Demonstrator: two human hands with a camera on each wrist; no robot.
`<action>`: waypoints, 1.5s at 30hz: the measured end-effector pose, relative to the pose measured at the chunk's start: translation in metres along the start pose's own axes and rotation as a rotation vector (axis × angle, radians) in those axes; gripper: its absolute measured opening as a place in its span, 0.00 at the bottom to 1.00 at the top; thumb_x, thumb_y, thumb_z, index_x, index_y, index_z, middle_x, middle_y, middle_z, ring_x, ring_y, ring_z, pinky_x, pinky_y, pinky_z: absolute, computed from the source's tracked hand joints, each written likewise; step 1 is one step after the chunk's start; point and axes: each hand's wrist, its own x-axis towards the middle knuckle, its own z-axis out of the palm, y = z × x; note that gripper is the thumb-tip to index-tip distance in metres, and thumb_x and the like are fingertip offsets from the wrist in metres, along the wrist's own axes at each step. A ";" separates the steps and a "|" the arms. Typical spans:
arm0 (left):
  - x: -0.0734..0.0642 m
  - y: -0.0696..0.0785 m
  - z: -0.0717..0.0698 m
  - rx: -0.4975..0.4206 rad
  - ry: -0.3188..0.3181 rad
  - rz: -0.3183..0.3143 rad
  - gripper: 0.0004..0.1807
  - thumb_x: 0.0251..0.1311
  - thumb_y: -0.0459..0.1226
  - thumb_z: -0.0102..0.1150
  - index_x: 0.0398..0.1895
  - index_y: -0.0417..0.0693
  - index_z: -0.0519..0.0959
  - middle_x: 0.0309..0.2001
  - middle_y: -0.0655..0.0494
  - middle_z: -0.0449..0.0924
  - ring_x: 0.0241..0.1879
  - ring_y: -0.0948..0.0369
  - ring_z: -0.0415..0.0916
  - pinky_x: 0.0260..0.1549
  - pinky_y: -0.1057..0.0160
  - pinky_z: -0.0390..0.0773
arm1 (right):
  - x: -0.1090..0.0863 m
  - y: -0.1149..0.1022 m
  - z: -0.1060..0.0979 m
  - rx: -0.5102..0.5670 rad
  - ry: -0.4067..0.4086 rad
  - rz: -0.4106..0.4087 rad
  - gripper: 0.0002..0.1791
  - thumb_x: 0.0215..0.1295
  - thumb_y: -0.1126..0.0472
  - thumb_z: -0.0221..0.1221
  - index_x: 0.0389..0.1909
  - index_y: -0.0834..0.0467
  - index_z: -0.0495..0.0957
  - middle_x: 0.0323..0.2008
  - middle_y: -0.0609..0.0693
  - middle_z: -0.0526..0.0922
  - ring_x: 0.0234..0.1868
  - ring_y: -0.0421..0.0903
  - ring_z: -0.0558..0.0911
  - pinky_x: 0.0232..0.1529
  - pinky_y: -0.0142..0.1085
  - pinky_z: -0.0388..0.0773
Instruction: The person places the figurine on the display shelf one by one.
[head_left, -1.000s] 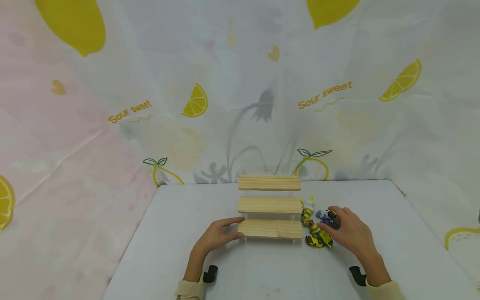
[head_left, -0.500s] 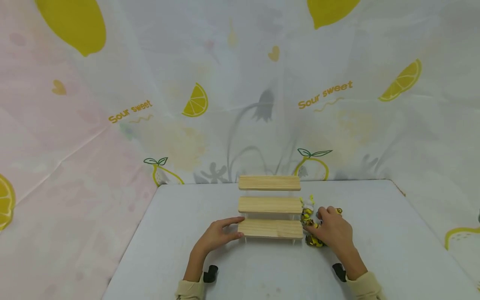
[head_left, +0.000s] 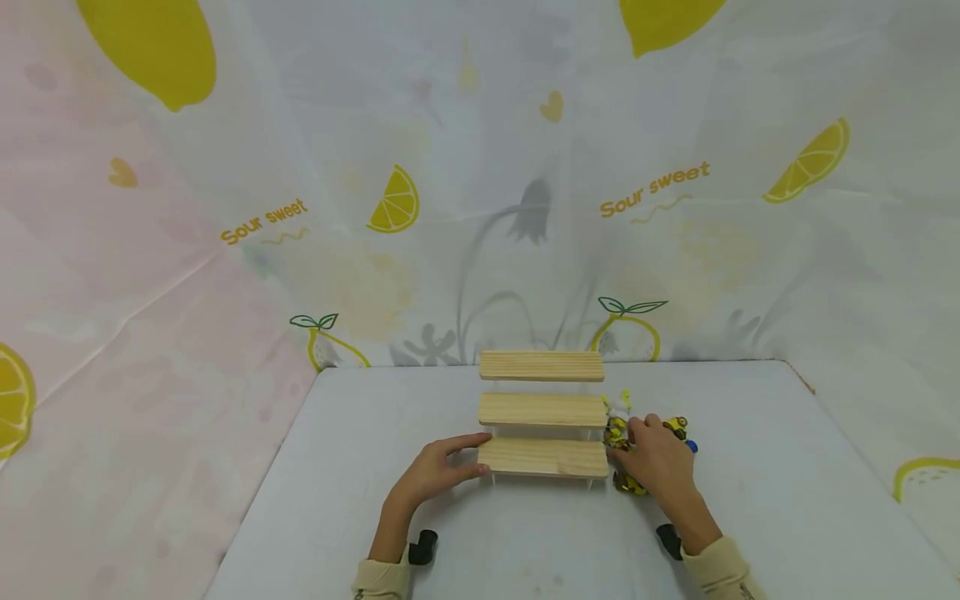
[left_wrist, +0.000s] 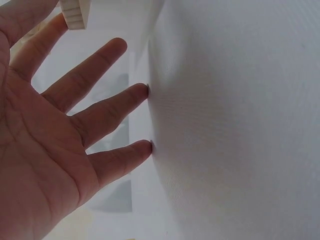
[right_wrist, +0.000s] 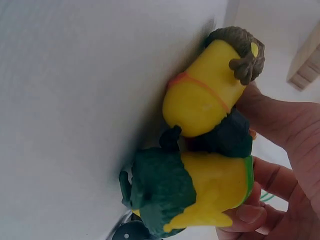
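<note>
Just right of the wooden stand point(head_left: 543, 458), the toy figures point(right_wrist: 197, 102) look light, stiff and smooth, probably best taken round their plump bodies. The right hand point(head_left: 660, 460) curves among them; whether it grips one, I cannot tell. The left hand's point(head_left: 437, 469) fingers point(left_wrist: 107, 114) spread wide, touching the stand's left end.

Yel. figs point(right_wrist: 199, 95) beside 3-tier wd. shelf point(head_left: 542, 410)

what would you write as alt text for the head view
A person's left hand holds the left end of the lowest shelf on a three-step stand with pale wooden boards, while the right hand partly covers a cluster of small, mostly yellow toy figures to the stand's right. Behind the white table hangs a pale sheet printed with lemons.
</note>
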 end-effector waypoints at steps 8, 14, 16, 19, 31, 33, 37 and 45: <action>0.000 -0.001 0.001 -0.029 -0.004 -0.006 0.28 0.58 0.49 0.69 0.63 0.58 0.78 0.61 0.63 0.76 0.66 0.54 0.67 0.63 0.44 0.64 | -0.004 0.000 -0.001 0.005 0.029 -0.023 0.20 0.54 0.51 0.73 0.26 0.56 0.72 0.24 0.49 0.66 0.17 0.43 0.64 0.15 0.36 0.62; 0.000 -0.002 0.000 -0.003 -0.010 -0.018 0.29 0.58 0.51 0.69 0.64 0.59 0.78 0.62 0.64 0.76 0.66 0.56 0.67 0.63 0.45 0.65 | -0.011 -0.001 -0.010 0.072 0.048 -0.008 0.11 0.58 0.58 0.70 0.30 0.59 0.77 0.26 0.50 0.69 0.17 0.42 0.65 0.15 0.35 0.64; 0.000 -0.002 0.000 0.002 -0.010 -0.018 0.30 0.58 0.52 0.69 0.64 0.57 0.78 0.62 0.63 0.76 0.66 0.55 0.67 0.63 0.45 0.65 | -0.013 -0.001 -0.015 0.112 0.046 0.002 0.08 0.60 0.60 0.68 0.32 0.59 0.79 0.28 0.50 0.71 0.18 0.42 0.66 0.16 0.35 0.64; 0.000 -0.002 -0.001 0.005 -0.008 -0.019 0.30 0.58 0.51 0.68 0.64 0.57 0.78 0.62 0.63 0.76 0.66 0.55 0.67 0.63 0.45 0.65 | -0.014 0.001 -0.023 0.158 0.047 0.010 0.06 0.62 0.61 0.66 0.37 0.60 0.82 0.31 0.51 0.74 0.21 0.42 0.68 0.17 0.36 0.66; 0.000 -0.003 0.001 0.007 -0.009 -0.004 0.30 0.58 0.52 0.68 0.64 0.57 0.78 0.61 0.63 0.76 0.65 0.56 0.68 0.63 0.45 0.65 | -0.019 0.006 -0.041 0.204 0.115 -0.045 0.06 0.64 0.65 0.64 0.41 0.60 0.82 0.32 0.51 0.73 0.24 0.43 0.69 0.20 0.35 0.65; 0.001 -0.004 0.001 0.004 -0.007 -0.002 0.30 0.58 0.51 0.69 0.64 0.57 0.78 0.61 0.63 0.77 0.65 0.55 0.68 0.63 0.45 0.65 | -0.020 0.002 -0.045 0.208 0.139 -0.070 0.06 0.64 0.65 0.64 0.42 0.60 0.82 0.32 0.50 0.72 0.25 0.42 0.68 0.20 0.35 0.65; 0.001 -0.005 0.001 -0.009 -0.007 0.004 0.29 0.58 0.50 0.69 0.64 0.56 0.78 0.61 0.63 0.77 0.65 0.55 0.68 0.62 0.44 0.65 | -0.020 -0.009 -0.050 0.218 0.197 -0.138 0.07 0.64 0.65 0.64 0.42 0.57 0.82 0.31 0.48 0.71 0.24 0.40 0.67 0.19 0.33 0.64; 0.001 -0.003 0.001 -0.011 0.000 0.008 0.29 0.58 0.47 0.69 0.64 0.54 0.77 0.61 0.60 0.77 0.65 0.54 0.68 0.62 0.44 0.65 | -0.017 -0.038 -0.055 0.251 0.197 -0.235 0.09 0.63 0.65 0.66 0.43 0.54 0.82 0.30 0.44 0.68 0.18 0.37 0.60 0.15 0.31 0.60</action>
